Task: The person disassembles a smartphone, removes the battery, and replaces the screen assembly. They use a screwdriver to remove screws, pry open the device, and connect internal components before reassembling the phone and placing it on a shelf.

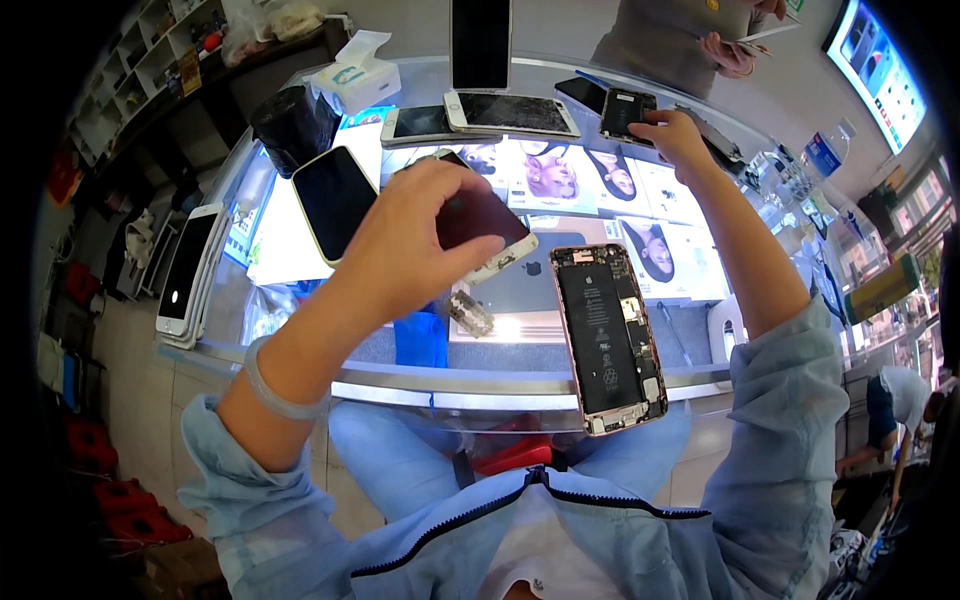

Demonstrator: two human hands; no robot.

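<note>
My left hand [415, 225] grips a phone screen panel [480, 215], dark with a white border, its thumb on the near edge. The panel is tilted above the glass counter, and the hand hides part of it. At the far right of the counter, my right hand [678, 142] has its fingers pinched at the near edge of a small opened phone [622, 112] with a black battery. Between my arms, a larger opened phone [605, 340] with a rose-coloured frame lies at the counter's front edge, its black battery and circuit boards bare.
A dark-screened phone [335, 203] lies left of my left hand. Stacked white phones [190, 270] sit at the left edge. More phones [512, 113] and a tissue box [352, 80] are at the back. A plastic bottle [825, 150] stands right. Across the counter stands another person [665, 45].
</note>
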